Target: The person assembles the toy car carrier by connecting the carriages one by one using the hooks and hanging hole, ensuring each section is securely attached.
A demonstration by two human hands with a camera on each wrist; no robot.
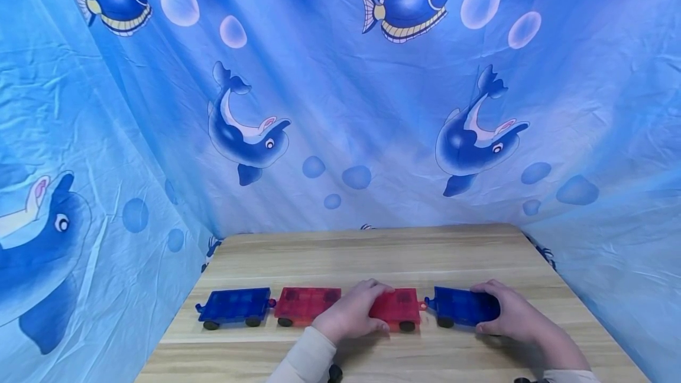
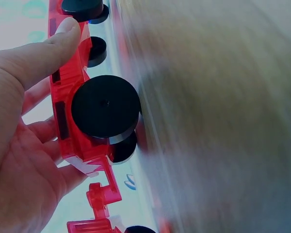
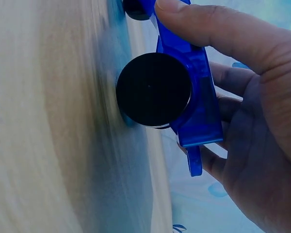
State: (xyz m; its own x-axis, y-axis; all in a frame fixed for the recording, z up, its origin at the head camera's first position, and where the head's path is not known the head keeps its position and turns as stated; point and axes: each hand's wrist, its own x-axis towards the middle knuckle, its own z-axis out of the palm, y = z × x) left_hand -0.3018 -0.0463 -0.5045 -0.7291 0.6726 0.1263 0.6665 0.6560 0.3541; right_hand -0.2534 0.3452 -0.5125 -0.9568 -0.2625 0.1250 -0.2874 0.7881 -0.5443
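My left hand [image 1: 357, 310] grips a red translucent toy train car [image 1: 405, 307] by its left end, thumb on the near side. In the left wrist view the red car [image 2: 77, 111] shows its black wheels and a red hitch towards another red car [image 2: 89, 226]. On the right, my right hand [image 1: 511, 315] holds a blue toy train car [image 1: 459, 305] around its right end. The right wrist view shows the thumb along that blue car's [image 3: 199, 111] side, above a black wheel. Between the two held cars, the red and blue hitches overlap in the head view.
A second red car [image 1: 303, 303] and a second blue car [image 1: 236, 305] stand in line to the left, their hitches meeting. All sit on a wooden table [image 1: 372, 253]. A blue curtain [image 1: 340, 105] with dolphins and fish surrounds the table's back and sides.
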